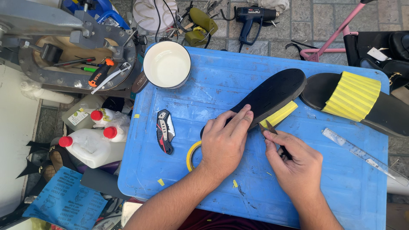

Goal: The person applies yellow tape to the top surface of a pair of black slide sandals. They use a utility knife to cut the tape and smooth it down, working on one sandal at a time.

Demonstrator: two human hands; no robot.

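At centre frame, a black sandal [272,94] lies sole-up on a blue board [341,179], its yellow strap [284,113] showing beneath. Left hand [224,142] presses flat, fingers spread, on the sole's near end. Right hand [294,164] pinches a small blade [266,127] whose tip meets the sole edge by the strap. Tape roll [191,155] sits just left of the left hand; folding knife [165,130] farther left. Second sandal [358,100] at upper right; ruler [362,153] at right; white bowl [166,64] at upper left.
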